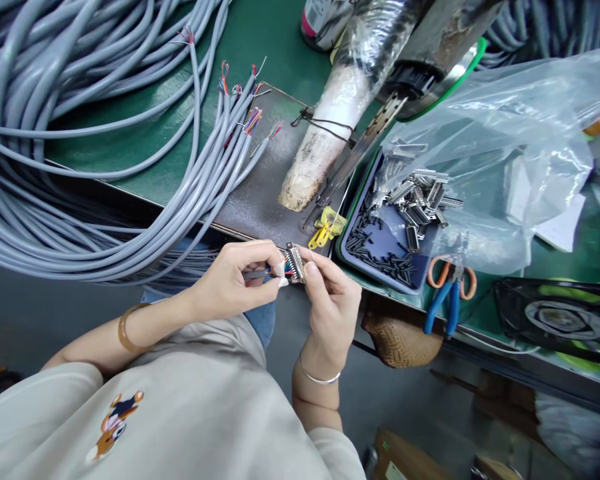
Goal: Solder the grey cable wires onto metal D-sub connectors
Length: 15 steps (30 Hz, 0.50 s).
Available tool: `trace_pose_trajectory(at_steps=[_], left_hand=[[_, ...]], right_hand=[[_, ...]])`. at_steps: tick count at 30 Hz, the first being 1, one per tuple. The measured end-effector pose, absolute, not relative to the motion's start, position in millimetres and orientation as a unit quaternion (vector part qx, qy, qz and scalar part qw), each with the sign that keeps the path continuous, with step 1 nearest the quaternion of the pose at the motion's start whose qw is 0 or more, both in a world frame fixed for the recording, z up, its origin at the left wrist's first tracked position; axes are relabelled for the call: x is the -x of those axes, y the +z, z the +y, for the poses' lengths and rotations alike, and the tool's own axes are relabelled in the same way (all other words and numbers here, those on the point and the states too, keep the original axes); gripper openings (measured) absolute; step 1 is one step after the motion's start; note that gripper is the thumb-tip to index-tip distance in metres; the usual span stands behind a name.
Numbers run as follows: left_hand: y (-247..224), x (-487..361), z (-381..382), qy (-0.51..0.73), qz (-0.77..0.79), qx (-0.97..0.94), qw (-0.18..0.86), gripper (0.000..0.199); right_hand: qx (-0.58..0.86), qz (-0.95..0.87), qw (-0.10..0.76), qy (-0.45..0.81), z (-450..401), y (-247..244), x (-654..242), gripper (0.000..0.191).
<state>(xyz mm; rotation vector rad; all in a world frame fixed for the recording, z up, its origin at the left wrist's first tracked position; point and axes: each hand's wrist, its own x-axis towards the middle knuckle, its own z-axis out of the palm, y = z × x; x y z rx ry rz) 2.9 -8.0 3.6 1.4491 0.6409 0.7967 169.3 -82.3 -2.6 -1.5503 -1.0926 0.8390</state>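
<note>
My left hand (240, 277) pinches the grey cable's end close to its coloured wires (289, 268), with white covers on the fingertips. A metal multi-pin connector (296, 263) is held by its right side between the thumb and finger of my right hand (330, 293). The coloured wires reach the connector's pin side, between both hands. How many are joined to pins is too small to tell. Both hands are at the front edge of the green table (175, 170).
Many grey cables (145, 247) loop at the left. A soldering iron (363, 143) and a white wrapped roll (325, 133) lie ahead. To the right are a blue tray (347, 257) of connectors and black tubes, pliers (450, 293), a plastic bag (500, 153) and a black fan (555, 317).
</note>
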Motion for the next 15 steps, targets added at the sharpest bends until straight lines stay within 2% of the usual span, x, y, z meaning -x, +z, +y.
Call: trace_pose_trajectory(at_steps=[3, 6, 9, 15], left_hand=[[3.1, -4.8, -9.1, 0.348, 0.284, -0.595, 0.666, 0.006], [3.0, -6.0, -8.5, 0.362, 0.28, -0.594, 0.661, 0.007], [1.8, -5.6, -6.6, 0.376, 0.269, -0.628, 0.626, 0.007], [-4.6, -2.7, -7.3, 0.407, 0.244, -0.714, 0.516, 0.006]], right_hand=[[0.63, -0.429, 0.509, 0.399, -81.0, -6.1, -170.0, 0.029], [0.641, -0.444, 0.505, 0.37, -80.7, -4.2, -169.7, 0.026], [0.653, -0.485, 0.497, 0.302, -81.6, 0.4, -169.1, 0.021], [0.674, -0.512, 0.483, 0.225, -85.4, -0.9, -173.5, 0.024]])
